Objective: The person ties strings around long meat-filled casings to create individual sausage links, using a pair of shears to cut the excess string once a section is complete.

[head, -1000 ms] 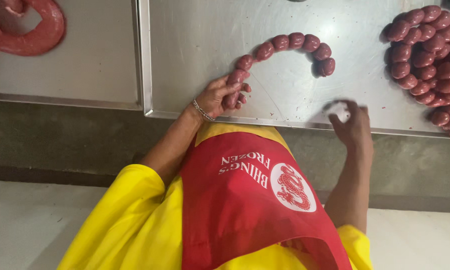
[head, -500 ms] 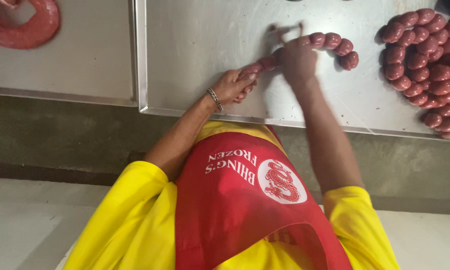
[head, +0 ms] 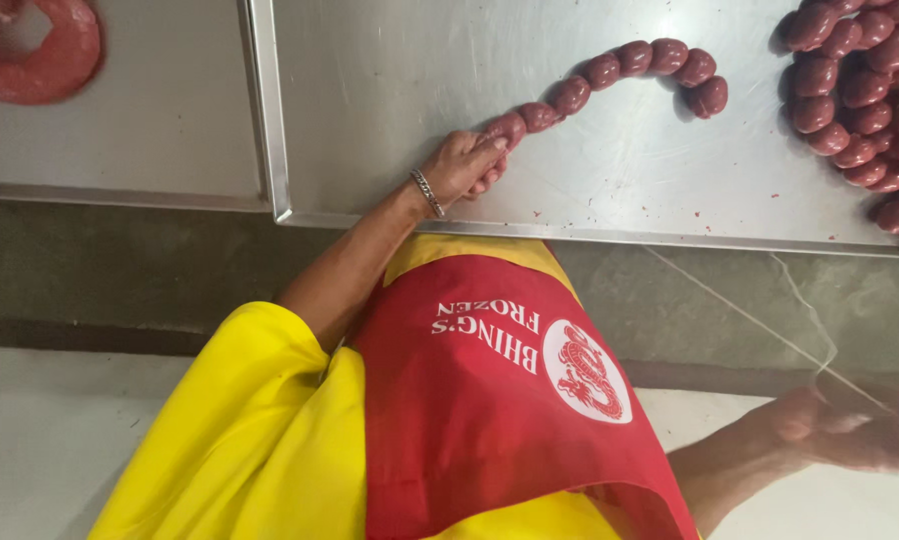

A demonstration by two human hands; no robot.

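Observation:
A chain of dark red sausage links (head: 635,58) curves across the steel table (head: 400,70). My left hand (head: 465,165), with a bracelet on the wrist, pinches the near end of the chain by the table's front edge. My right hand (head: 850,430) is blurred and drawn far back off the table, low at the right beside my red apron. A thin pale string (head: 740,305) runs taut from the table edge down to that hand, which appears closed on it.
A heap of finished sausage links (head: 870,100) lies at the table's right end. A coil of unlinked red sausage (head: 55,55) rests on a second steel surface (head: 160,120) at the left. A grey concrete ledge (head: 120,270) runs below the tables.
My right hand went from the table edge up to the chain, then pulled back down to the right with the string. My left hand has kept its hold on the chain's end.

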